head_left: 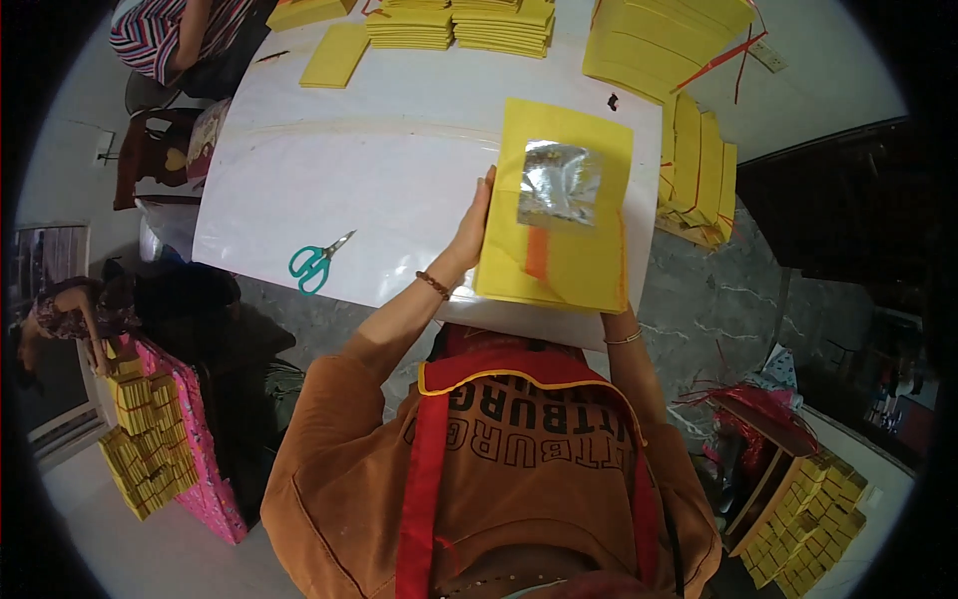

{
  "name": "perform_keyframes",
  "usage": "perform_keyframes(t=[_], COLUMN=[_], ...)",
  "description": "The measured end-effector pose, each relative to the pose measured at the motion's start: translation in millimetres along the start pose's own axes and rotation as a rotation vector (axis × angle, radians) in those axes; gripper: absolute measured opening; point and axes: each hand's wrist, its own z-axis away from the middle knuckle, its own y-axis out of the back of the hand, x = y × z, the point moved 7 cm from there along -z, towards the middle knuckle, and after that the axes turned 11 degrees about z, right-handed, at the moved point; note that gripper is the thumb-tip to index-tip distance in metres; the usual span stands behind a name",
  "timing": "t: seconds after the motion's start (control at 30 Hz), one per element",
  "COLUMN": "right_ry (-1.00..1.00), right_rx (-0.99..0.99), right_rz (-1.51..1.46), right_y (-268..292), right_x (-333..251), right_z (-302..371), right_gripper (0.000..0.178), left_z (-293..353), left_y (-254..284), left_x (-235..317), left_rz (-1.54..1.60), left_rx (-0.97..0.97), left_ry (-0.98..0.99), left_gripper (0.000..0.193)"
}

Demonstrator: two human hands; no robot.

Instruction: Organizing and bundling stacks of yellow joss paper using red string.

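A thick yellow paper stack [499,265] is upright or tilted in front of me, over the near right part of the white table [329,180]. On its top sheet sit a silver foil square [561,185] and an orange strip [537,256] below it. My left hand [469,232] is closed along the stack's left edge, fingertips partly behind it. Of my right hand [615,321] only the wrist end shows, at the stack's lower right corner; its fingers are hidden behind the paper. Teal-handled scissors [314,265] lie on the table to the left, slightly spread.
Folded yellow bundles [409,28] stand along the table's far side, beside a flat yellow packet [334,55]. Larger tied yellow stacks [704,165] are at the right edge. More bundles are piled at lower left [150,429] and lower right [803,524]. Another person [165,40] sits far left.
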Motion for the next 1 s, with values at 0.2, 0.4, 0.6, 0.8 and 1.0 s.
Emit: perform_keyframes(t=[0.2, 0.4, 0.6, 0.8, 1.0], right_ry=[0.048, 0.083, 0.127, 0.181, 0.172], right_rx=[0.010, 0.029, 0.019, 0.004, -0.006], right_rz=[0.035, 0.039, 0.048, 0.080, 0.099], right_y=[49.4, 67.4, 52.9, 41.3, 52.3], right_x=[-47.4, -59.7, -52.5, -55.0, -50.9], right_z=[10.4, 9.6, 18.2, 31.4, 30.7], right_gripper=[0.055, 0.055, 0.055, 0.055, 0.055], left_z=[-38.0, -44.2, -39.1, -32.6, -32.0], left_y=[-29.0, -40.9, -30.5, -34.1, -23.9], left_x=[-39.4, -43.2, -57.6, -63.3, -67.0], left_rz=[-0.167, -0.099, -0.058, 0.060, 0.083], left_rx=[-0.031, -0.078, -0.014, 0.033, 0.017], left_ry=[-0.194, -0.027, 0.039, 0.135, 0.163], left_gripper=[0.067, 0.071, 0.064, 0.063, 0.064])
